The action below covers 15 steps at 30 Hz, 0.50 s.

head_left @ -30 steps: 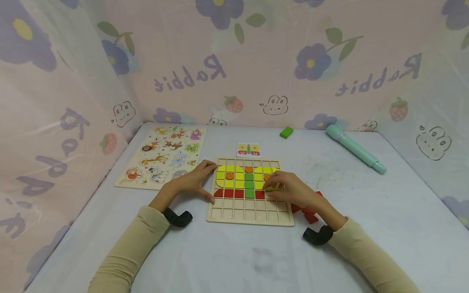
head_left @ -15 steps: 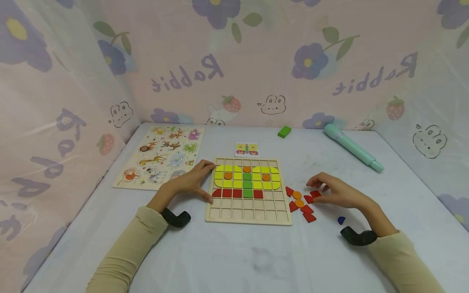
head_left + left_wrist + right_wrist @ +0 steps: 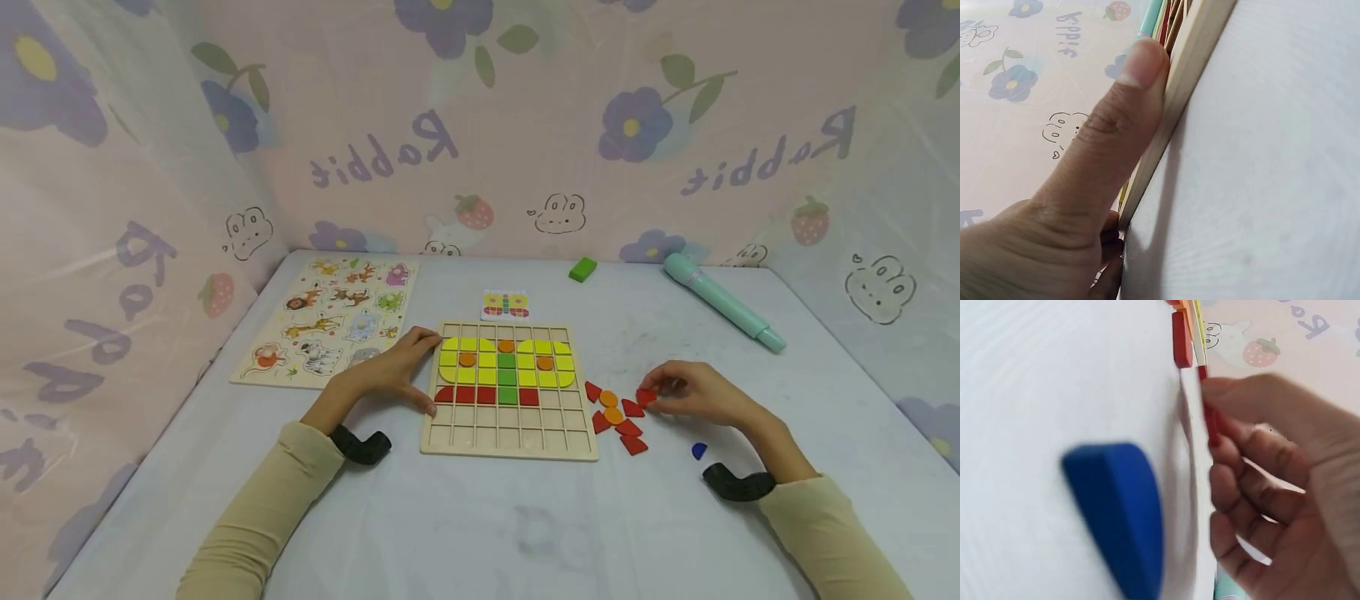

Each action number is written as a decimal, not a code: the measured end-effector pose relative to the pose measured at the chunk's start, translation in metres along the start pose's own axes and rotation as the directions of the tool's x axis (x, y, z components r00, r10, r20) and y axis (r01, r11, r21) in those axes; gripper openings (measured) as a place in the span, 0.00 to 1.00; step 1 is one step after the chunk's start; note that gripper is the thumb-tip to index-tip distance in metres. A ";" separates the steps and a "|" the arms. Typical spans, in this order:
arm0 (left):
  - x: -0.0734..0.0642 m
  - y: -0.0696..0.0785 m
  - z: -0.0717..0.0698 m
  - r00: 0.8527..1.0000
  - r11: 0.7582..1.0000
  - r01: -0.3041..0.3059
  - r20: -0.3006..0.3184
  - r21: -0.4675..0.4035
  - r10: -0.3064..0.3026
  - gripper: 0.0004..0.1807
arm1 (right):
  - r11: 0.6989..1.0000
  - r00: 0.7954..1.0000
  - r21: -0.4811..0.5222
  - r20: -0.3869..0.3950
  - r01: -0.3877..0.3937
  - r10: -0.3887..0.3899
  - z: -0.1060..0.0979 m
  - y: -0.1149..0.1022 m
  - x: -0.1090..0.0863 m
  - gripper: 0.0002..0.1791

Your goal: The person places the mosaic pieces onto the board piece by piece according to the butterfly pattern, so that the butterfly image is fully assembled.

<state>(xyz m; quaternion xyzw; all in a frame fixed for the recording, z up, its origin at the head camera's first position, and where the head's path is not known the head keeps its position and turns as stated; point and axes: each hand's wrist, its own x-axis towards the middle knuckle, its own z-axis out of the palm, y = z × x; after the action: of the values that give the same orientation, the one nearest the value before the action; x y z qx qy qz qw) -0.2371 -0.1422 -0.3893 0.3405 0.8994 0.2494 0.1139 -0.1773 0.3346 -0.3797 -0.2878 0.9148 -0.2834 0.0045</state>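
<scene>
In the head view a wooden grid board (image 3: 495,442) bears yellow, orange, green and red tiles. My left hand (image 3: 386,371) rests along its left edge, thumb near the lower corner and fingers higher up. The left wrist view has the straight thumb (image 3: 1110,119) against the board's side (image 3: 1179,94). To the right of the board my right hand (image 3: 701,392) pinches a red tile (image 3: 646,398) between thumb and fingers; the right wrist view shows this red tile (image 3: 1212,425) edge-on. Loose red tiles (image 3: 633,446) and orange discs (image 3: 613,416) lie beside the board.
Behind the board lies a small pattern card (image 3: 505,306). An animal puzzle board (image 3: 255,367) is at the left. Farther back are a green block (image 3: 582,269) and a mint-coloured wand-like object (image 3: 723,302). A blue half-round piece (image 3: 699,451) sits near my right wrist.
My right hand has moved from over the board to the loose tiles on the right, and its fingers have closed on a red tile. My left hand has stayed at the board's edge.
</scene>
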 end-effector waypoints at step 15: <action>0.000 -0.001 0.000 1.000 1.000 0.005 0.001 -0.005 -0.005 0.65 | 0.995 0.993 0.023 -0.059 0.101 -0.100 0.045 -0.064 0.057 0.14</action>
<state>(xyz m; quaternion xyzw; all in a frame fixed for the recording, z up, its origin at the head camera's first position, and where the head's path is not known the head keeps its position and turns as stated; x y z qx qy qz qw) -0.2378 -0.1423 -0.3902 0.3379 0.8996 0.2510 0.1160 -0.1834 0.2385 -0.3756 -0.3250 0.8952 -0.3031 -0.0323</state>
